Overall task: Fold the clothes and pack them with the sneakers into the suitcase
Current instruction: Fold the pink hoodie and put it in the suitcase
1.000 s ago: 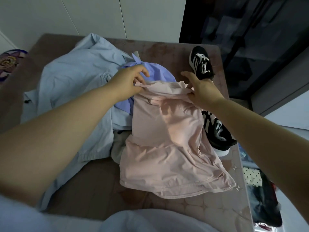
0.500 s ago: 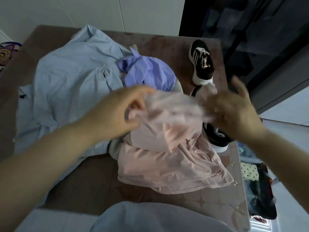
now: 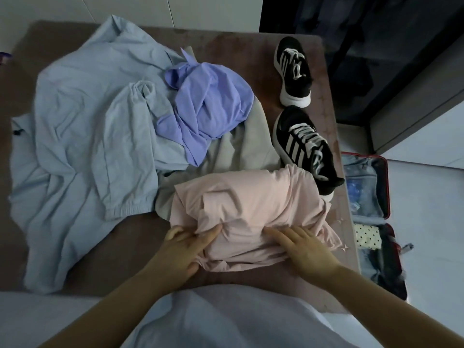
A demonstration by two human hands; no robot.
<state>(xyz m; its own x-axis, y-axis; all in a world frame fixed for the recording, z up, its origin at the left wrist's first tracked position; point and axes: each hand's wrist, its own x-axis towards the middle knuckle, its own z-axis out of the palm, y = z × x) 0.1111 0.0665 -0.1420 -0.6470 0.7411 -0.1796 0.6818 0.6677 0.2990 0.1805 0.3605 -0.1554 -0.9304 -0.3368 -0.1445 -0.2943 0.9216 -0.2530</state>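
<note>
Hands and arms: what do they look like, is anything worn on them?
The left hand and right hand are bare: no gloves, rings or watch visible. The forearms show no sleeves within the frame. A pale, loose top covers the body at the bottom edge.

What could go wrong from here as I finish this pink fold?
The pale pink fabric garment is bunched and uneven under the left hand and right hand; it may spring open when lifted. Its far right corner appears to lie against the nearer black sneaker with white stripes, so it could drag the shoe or pick up dirt.
</note>
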